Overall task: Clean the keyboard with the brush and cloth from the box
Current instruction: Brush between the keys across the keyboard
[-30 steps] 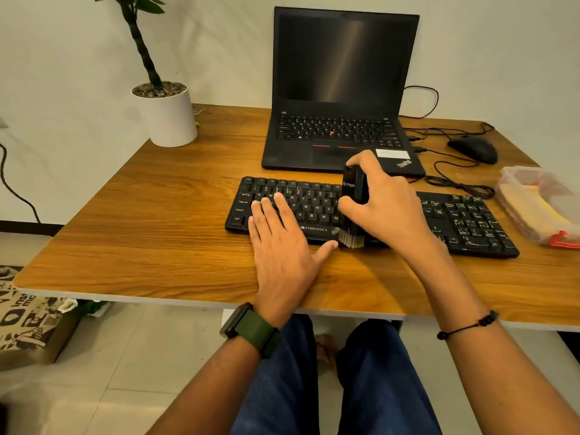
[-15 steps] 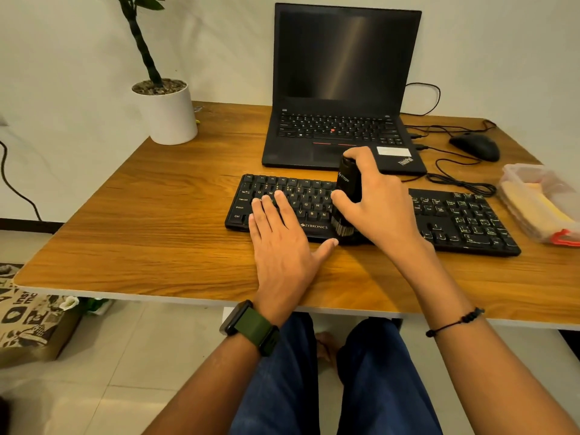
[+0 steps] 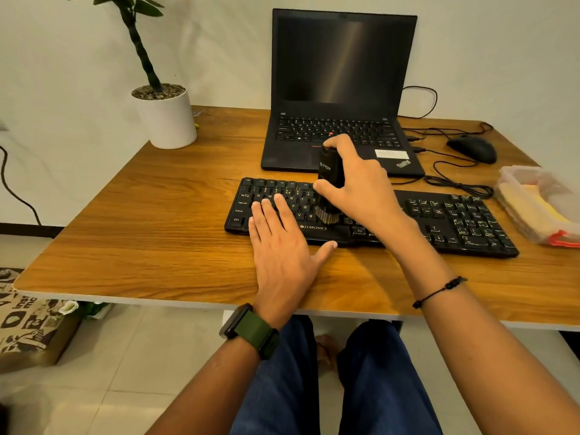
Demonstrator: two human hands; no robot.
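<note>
Brush: we see the black brush (image 3: 330, 180) standing upright on the keyboard (image 3: 370, 219), bristles down on the letter keys a little left of the keyboard's middle, above the printed brand name.
Right hand: our right hand (image 3: 361, 186) grips the brush body, thumb on its near left side and fingers curled round the top and far side.
Left hand: our left hand (image 3: 282, 246) lies flat, fingers straight and close together on the keys at the keyboard's left end, thumb spread out along its front edge; it holds nothing.
Keyboard: it lies across the middle of the table (image 3: 157, 233), parallel to the near edge, just in front of the laptop (image 3: 342, 89).
Box: the clear plastic box (image 3: 539, 202) sits at the table's right edge, just right of the keyboard, partly cut off by the frame.
Cloth: a yellow cloth (image 3: 533, 208) lies folded inside the box.
Laptop: open, screen dark, at the far edge of the table near its middle.
Mouse: a black mouse (image 3: 472, 148) rests toward the far right corner, its cable (image 3: 455, 180) looping between it and the keyboard.
Plant: a white pot (image 3: 166, 120) with a green plant stands at the far left corner.
Wrists: we wear a green-strapped watch (image 3: 251, 331) on the left and a thin black cord bracelet (image 3: 439, 291) on the right.
</note>
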